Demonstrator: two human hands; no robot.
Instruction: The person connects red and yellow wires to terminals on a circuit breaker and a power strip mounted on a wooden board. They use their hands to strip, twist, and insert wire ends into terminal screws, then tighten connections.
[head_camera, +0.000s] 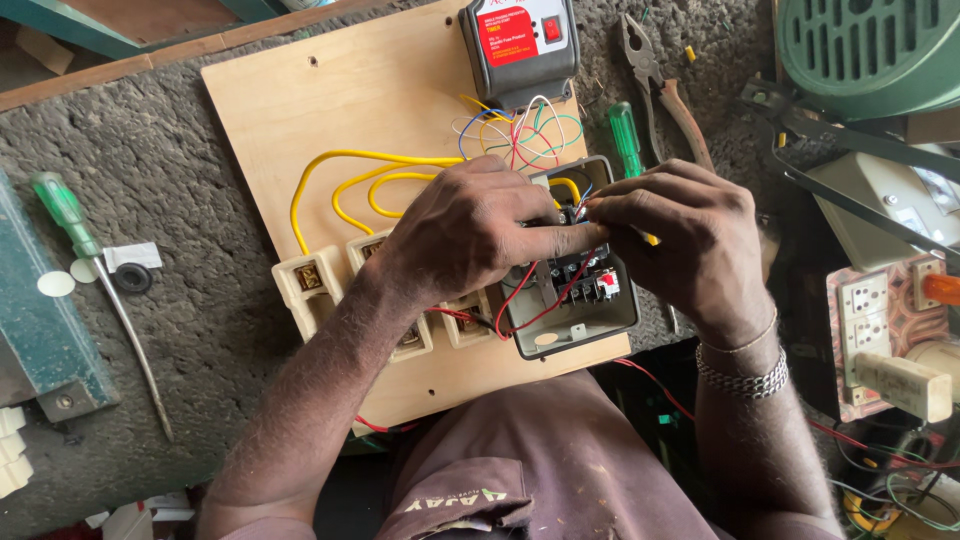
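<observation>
We see both hands over the grey box (575, 300) on the board (330, 110): left hand (465, 225) fingers curled against it, right hand (690, 235) fingers pinching a wire (650, 239).

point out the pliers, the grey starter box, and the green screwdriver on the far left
pliers (655, 85): head view, on the pivot joint below the jaws.
grey starter box (600, 315): head view, on its lower right rim.
green screwdriver (62, 210): head view, on its translucent handle.

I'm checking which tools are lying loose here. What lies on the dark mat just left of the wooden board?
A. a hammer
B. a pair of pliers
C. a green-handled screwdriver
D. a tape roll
C: a green-handled screwdriver lies on the mat left of the wooden board, while the pliers lie to the board's right.
</observation>
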